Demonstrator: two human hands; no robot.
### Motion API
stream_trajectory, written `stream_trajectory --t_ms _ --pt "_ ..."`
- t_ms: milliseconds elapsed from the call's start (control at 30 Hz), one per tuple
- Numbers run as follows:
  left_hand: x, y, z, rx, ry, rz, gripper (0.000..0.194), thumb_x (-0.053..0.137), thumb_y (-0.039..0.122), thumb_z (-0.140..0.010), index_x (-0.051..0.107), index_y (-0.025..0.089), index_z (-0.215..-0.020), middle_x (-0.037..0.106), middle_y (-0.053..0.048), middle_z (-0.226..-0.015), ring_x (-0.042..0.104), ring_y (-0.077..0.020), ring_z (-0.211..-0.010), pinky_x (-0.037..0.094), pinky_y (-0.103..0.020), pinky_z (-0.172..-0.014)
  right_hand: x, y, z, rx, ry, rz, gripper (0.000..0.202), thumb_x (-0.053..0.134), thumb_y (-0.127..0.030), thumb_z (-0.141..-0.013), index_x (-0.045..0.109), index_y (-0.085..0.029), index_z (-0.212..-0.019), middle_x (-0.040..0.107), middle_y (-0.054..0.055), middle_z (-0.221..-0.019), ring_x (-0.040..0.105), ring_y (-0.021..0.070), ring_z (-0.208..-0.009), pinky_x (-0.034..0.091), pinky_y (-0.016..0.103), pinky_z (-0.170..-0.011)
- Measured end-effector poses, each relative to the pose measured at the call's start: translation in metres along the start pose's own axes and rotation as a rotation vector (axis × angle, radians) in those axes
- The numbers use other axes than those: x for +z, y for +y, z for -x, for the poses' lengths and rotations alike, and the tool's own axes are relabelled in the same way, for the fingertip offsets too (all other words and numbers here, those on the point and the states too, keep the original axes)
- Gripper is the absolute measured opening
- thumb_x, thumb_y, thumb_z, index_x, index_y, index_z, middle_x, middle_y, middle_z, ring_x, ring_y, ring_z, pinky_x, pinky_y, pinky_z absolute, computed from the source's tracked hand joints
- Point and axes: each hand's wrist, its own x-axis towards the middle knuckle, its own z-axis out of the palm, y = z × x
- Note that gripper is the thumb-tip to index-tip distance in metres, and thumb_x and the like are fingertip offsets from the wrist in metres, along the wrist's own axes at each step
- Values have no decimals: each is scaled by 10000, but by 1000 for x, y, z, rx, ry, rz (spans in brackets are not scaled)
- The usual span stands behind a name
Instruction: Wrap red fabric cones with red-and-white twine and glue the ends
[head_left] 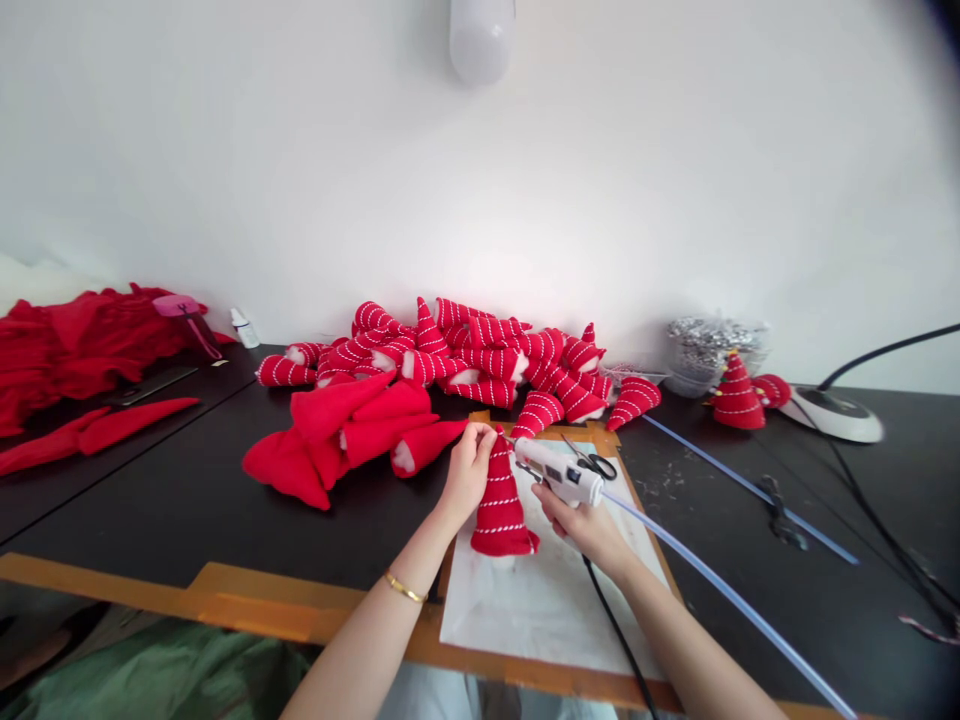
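A red cone [501, 510] with white twisted-cord stripes stands over the white sheet [555, 610], white stuffing showing at its base. My left hand [470, 465] pinches the cone near its tip. My right hand [574, 515] is wrapped round the handle of a white glue gun [559, 470], whose nozzle points left at the upper part of the cone. From the gun's rear a long clear glue stick [712, 580] runs to the lower right, and a black cable hangs below. Black-handled scissors [598, 464] lie just behind the gun.
Striped cones [487, 360] are heaped by the wall, with plain red cones [337, 430] in front. Red fabric [75, 340] lies far left. At the right are a tub of silver tinsel [712, 350], a decorated cone [738, 395], a lamp base [840, 415] and another glue stick [720, 467].
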Motion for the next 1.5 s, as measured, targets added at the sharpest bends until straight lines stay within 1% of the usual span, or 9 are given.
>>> stream_trajectory --t_ms 300,533,667,733,833,933,1067,1267,1500 --pt "0 1 -1 -41 -63 153 268 545 470 -906 533 209 -848 591 10 -770 577 -158 -714 451 -271 -684 1 -6 2 18 23 -69 427 652 -624 -669 481 -233 -682 456 -41 -530 377 108 -435 334 265 -428" --pt "0 1 -5 -171 -48 364 291 713 412 -780 519 196 -808 598 19 -762 590 -140 -714 464 -266 -695 -1 -8 2 6 31 -112 437 659 -626 -659 494 -222 -677 472 -41 -527 394 101 -420 331 249 -414" --pt "1 4 -4 -264 -21 476 358 783 395 -706 504 199 -817 633 6 -818 623 -145 -763 492 -277 -731 -5 -3 -2 -12 49 -141 430 646 -619 -716 527 -206 -697 541 -11 -600 417 92 -413 341 250 -414" --pt "4 9 0 -307 -44 513 394 804 403 -680 498 202 -827 645 4 -832 637 -149 -764 504 -288 -738 -6 0 -5 -41 77 -195 417 658 -602 -732 543 -201 -736 589 5 -672 431 88 -415 343 249 -413" --pt "11 20 9 -376 -150 561 418 825 393 -656 484 207 -813 637 26 -769 631 -138 -691 506 -285 -692 -6 4 -10 -59 148 -337 410 714 -563 -707 548 -203 -811 640 23 -782 472 92 -457 355 239 -425" --pt "18 30 19 -377 -228 565 405 843 335 -640 494 204 -798 664 17 -796 652 -142 -726 518 -287 -721 -7 3 -13 -26 181 -472 435 772 -531 -662 561 -203 -854 639 16 -809 495 95 -498 357 229 -433" --pt "23 33 25 -375 -246 521 369 832 301 -662 517 203 -827 681 7 -821 667 -147 -759 531 -294 -755 -8 1 -12 -10 155 -598 446 827 -471 -631 573 -206 -884 586 -35 -746 463 73 -486 364 221 -447" --pt "22 32 25 -368 -255 532 384 828 301 -668 486 212 -818 694 13 -801 684 -155 -756 535 -294 -746 -7 -2 -10 24 110 -600 446 834 -453 -621 576 -194 -875 569 -40 -732 455 65 -493 349 208 -439" --pt "22 28 23 -429 -302 559 445 854 319 -635 475 216 -845 722 14 -800 684 -143 -676 524 -259 -658 -9 2 -13 15 90 -639 425 851 -428 -626 596 -192 -870 578 -45 -723 448 62 -498 365 205 -457"
